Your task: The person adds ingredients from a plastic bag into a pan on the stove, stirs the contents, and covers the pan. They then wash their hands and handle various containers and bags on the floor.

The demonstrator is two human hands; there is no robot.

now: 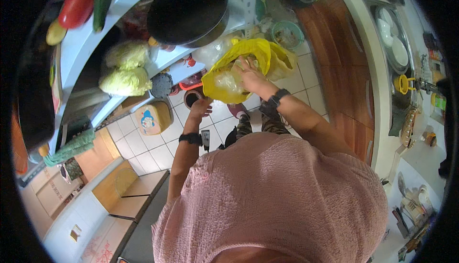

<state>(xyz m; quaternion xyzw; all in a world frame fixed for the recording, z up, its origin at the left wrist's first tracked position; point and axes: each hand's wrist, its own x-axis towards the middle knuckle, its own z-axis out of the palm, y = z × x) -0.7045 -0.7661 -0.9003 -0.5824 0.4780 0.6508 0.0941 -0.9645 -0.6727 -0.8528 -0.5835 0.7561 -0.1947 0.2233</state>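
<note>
A yellow plastic bag [215, 91] hangs with its mouth spread before me, above the tiled floor. My left hand [200, 108] pinches the bag's near left rim, its other fingers loosely curled. My right hand [251, 76] reaches into the mouth with fingers spread. Pale pieces show around those fingertips; whether they are gripped is hidden. Inside, beside the right hand, lies a crumpled clear plastic bag [227, 81]. A second, paler yellowish bag [283, 64] adjoins on the right.
To the left, a pale blue shelf rack [157, 60] holds a large black pot [186, 10] and leafy cabbages [125, 80]. A cartoon-printed stool [152, 118] and a brown jar [192, 99] stand on the floor. A green basket [287, 34] is beyond; wooden cabinets [337, 76] line the right.
</note>
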